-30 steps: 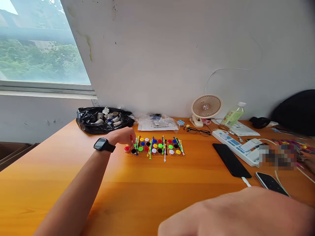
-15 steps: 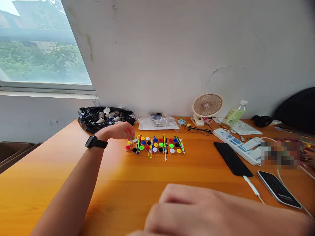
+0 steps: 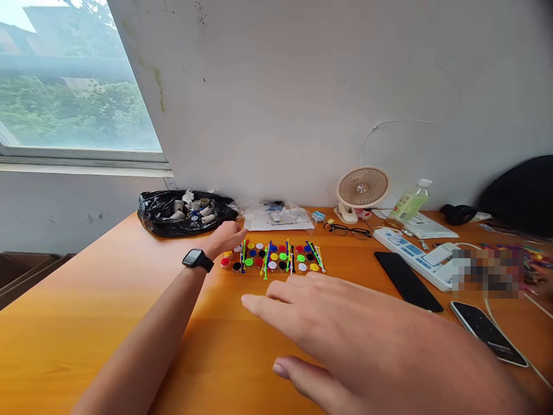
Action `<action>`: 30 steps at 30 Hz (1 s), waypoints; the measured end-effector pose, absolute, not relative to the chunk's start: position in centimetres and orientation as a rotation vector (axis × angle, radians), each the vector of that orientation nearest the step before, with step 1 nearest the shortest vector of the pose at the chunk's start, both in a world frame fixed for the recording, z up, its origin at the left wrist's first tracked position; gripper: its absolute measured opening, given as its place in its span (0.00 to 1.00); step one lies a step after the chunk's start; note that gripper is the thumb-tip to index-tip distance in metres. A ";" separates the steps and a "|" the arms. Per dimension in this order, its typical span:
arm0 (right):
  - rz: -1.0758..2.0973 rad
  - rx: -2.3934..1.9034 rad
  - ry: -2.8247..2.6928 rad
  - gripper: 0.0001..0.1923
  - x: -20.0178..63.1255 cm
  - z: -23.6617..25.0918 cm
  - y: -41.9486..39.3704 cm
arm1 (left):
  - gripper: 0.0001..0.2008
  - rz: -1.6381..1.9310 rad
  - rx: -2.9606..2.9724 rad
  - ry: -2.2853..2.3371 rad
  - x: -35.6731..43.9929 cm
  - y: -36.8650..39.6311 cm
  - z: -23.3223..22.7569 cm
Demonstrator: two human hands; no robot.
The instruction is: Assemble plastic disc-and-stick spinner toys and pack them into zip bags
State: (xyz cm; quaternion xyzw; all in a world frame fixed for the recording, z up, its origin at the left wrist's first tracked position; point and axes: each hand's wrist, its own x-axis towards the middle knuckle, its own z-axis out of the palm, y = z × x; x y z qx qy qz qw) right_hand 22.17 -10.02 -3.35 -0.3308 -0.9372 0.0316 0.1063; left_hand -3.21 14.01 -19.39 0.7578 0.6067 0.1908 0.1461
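**With both hands out, the caps wait at mid-counter**

While the left hand (image 3: 227,237) stretches far across the counter (image 3: 86,300), its fingers (image 3: 238,233) lie loosely open and hold nothing, tips just beside the left end of the caps (image 3: 272,257). Those caps sit in tidy rows at mid-counter, red, blue, green, yellow, black and white, with thin coloured sticks (image 3: 265,262) laid across them. A black watch (image 3: 197,259) rides the left wrist. Up close, the right hand (image 3: 367,340) hovers over the counter, fingers spread wide, empty, well short of the rows. Behind the left hand lies a black bag (image 3: 185,210) against the wall. Off to the right: a small fan (image 3: 362,190), glasses (image 3: 348,230), a bottle (image 3: 408,204), a power strip (image 3: 415,253) and two phones (image 3: 406,280).
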 end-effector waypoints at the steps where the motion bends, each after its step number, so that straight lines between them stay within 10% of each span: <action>1: 0.091 -0.976 -2.755 0.17 22.3 -3.4 -9.9 | 0.17 0.513 2.188 1.774 -3.0 14.0 -19.7; 30: 0.169 -0.916 -2.641 0.19 23.4 -4.4 -9.1 | 0.16 0.546 1.970 1.747 -3.6 14.3 -20.4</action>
